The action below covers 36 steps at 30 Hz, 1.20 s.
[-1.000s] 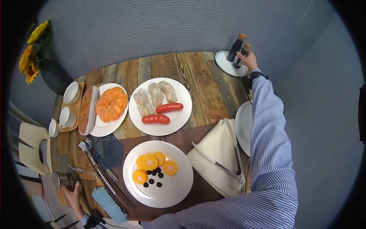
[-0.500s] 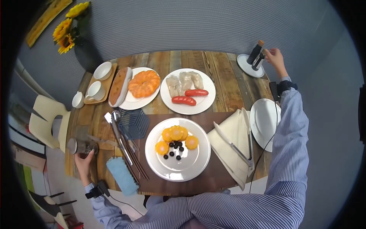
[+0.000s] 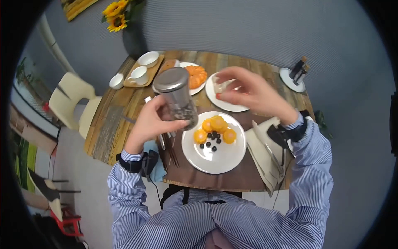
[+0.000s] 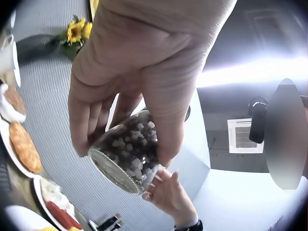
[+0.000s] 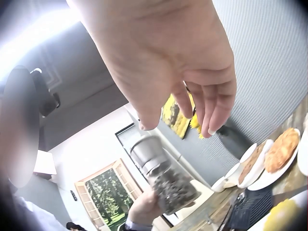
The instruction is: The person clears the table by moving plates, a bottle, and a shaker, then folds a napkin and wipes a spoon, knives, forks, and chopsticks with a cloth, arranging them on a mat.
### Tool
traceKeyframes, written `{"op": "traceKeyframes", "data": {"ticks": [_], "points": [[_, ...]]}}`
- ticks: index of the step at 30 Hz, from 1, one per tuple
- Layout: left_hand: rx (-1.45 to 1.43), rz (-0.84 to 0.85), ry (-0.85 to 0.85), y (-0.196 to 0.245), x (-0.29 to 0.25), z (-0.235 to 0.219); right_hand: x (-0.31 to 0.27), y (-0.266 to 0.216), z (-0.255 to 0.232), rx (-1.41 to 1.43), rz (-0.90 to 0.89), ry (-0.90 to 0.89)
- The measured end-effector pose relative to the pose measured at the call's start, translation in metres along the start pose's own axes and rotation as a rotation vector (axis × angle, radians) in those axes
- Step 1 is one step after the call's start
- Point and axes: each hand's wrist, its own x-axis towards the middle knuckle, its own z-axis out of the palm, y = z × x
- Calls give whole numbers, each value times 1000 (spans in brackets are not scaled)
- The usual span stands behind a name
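Observation:
My left hand (image 3: 150,124) grips a pepper grinder (image 3: 185,114) by its glass body, holding it up over the table in the head view. The grinder has a brushed metal top, and dark and pale grains show through the glass (image 4: 132,144). My right hand (image 3: 259,95) hangs in the air to the right of it, fingers loosely bent and nothing between them. In the right wrist view the grinder's metal cap (image 5: 150,150) appears below those fingers. A white plate (image 3: 199,159) with yellow flower-shaped slices (image 3: 218,123) and several black olives (image 3: 214,148) lies below the hands.
Two dark bottles (image 3: 299,68) stand on a small plate at the back right. Behind the hands are a plate of sausages (image 3: 232,107), an orange ring-shaped bread (image 3: 196,76) and white cups (image 3: 139,75). Tongs (image 3: 273,155) lie on a cream napkin (image 3: 259,149) at the right.
My left hand has lifted the grinder from the table's left side towards the middle. My right hand has left the bottles at the back right and come in near the grinder.

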Motion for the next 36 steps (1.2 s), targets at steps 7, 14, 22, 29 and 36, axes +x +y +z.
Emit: {"op": "traceKeyframes", "data": {"ticks": [7, 14, 22, 29, 36], "points": [[274, 96, -163, 30, 39, 77, -23, -6, 9, -85, -29, 269], [599, 393, -272, 3, 65, 77, -54, 47, -71, -364, 208, 601], [379, 156, -104, -22, 34, 11, -70, 212, -211, -689, 410, 917], [319, -52, 156, -44, 0, -14, -72, 302, -228, -788, 487, 1109], [296, -130, 253, -62, -14, -22, -71, 333, -229, -751, 582, 1134]]}}
